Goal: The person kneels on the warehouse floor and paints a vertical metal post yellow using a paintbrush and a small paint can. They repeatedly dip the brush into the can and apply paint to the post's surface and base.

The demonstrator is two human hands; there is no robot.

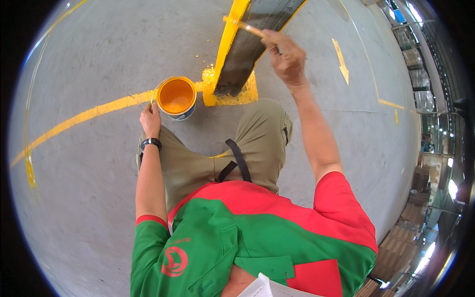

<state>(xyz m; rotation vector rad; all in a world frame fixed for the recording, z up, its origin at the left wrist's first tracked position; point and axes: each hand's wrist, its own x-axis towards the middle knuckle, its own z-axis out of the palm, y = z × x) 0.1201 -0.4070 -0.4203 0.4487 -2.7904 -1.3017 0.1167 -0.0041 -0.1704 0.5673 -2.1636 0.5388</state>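
My left hand (150,120) is closed at the left side of a paint can (183,116), its fingers at the rim or handle; which one I cannot tell. Orange-yellow paint lies inside the can, which stands between my knees and the column. My right hand (288,58) is raised and wrapped round the handle of a paintbrush (252,30). The brush's tip is at the yellow edge of a steel column (246,47), whose inner face is dark grey. Yellow paint (246,95) covers the floor around the column's foot.
A painted yellow line (99,111) curves across the grey floor (89,188) to the left. On the right are a yellow arrow (341,62) and another floor line. Racks (419,74) and stacked boards (396,247) stand along the far right.
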